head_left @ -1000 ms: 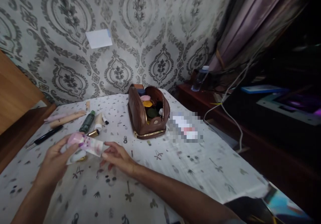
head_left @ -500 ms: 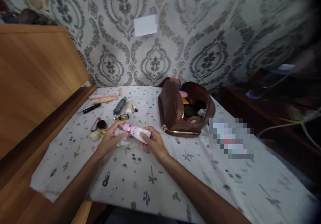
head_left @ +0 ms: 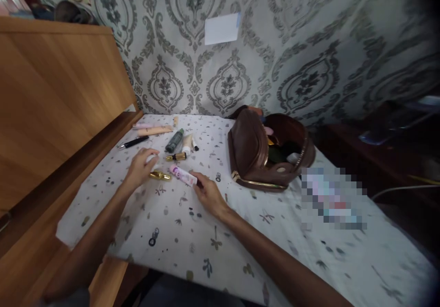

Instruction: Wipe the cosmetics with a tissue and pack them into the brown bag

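Note:
My right hand [head_left: 208, 194] grips the near end of a small white and pink tube [head_left: 184, 175] with a purple print, held slanted above the cloth. My left hand [head_left: 139, 168] is curled to the left of it, thumb and fingers bent round something pale that I cannot make out. Just below those fingers lies a gold cosmetic tube [head_left: 160, 175]. Beyond the hands are a black and gold tube [head_left: 176, 157], a dark green bottle [head_left: 175, 140] and a beige tube with a white cap [head_left: 187, 144].
An unzipped brown bag [head_left: 249, 149] with several items inside stands at the right. A black pen [head_left: 134, 142] and a peach tube [head_left: 154, 131] lie at the back left. A wooden panel [head_left: 65, 82] borders the left side. Something blurred out [head_left: 333, 199] lies at the right.
My left hand has let go of the pink and white tube and moved left, over the small jars. The tube stays in my right hand. The view has turned slightly left.

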`<state>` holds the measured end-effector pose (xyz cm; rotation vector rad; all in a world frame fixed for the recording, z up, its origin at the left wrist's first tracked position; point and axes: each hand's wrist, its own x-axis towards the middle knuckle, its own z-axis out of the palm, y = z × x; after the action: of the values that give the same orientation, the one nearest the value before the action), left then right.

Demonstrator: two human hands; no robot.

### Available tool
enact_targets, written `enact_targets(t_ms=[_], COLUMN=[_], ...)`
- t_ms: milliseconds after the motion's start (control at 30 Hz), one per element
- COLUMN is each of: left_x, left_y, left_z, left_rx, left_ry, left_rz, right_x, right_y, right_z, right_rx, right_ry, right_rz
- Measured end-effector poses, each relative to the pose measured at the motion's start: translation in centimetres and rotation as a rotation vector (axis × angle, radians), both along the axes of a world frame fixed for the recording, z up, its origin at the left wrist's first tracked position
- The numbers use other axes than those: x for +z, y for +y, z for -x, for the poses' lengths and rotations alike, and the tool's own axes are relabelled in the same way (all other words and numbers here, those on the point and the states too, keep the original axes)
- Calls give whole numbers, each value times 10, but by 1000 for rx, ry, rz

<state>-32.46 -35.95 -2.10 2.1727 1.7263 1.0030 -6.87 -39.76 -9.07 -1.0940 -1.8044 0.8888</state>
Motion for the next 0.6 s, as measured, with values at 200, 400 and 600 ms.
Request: enact_targets(t_ms=[200,400,600], left_x=[-9,-7,1], left_y=[29,49,46], left_z=[-39,-55,-62], left_rx=[-82,-65,-38], left_ry=[565,767,745], left_rz=[196,269,315], right_x=[3,-2,-9], right_y=[-15,-18,-15], right_z=[-9,-17,-20], right_rx=[-57,-177,-197], right_ry=[-9,-21,-25], right_rz=[2,-23,-100])
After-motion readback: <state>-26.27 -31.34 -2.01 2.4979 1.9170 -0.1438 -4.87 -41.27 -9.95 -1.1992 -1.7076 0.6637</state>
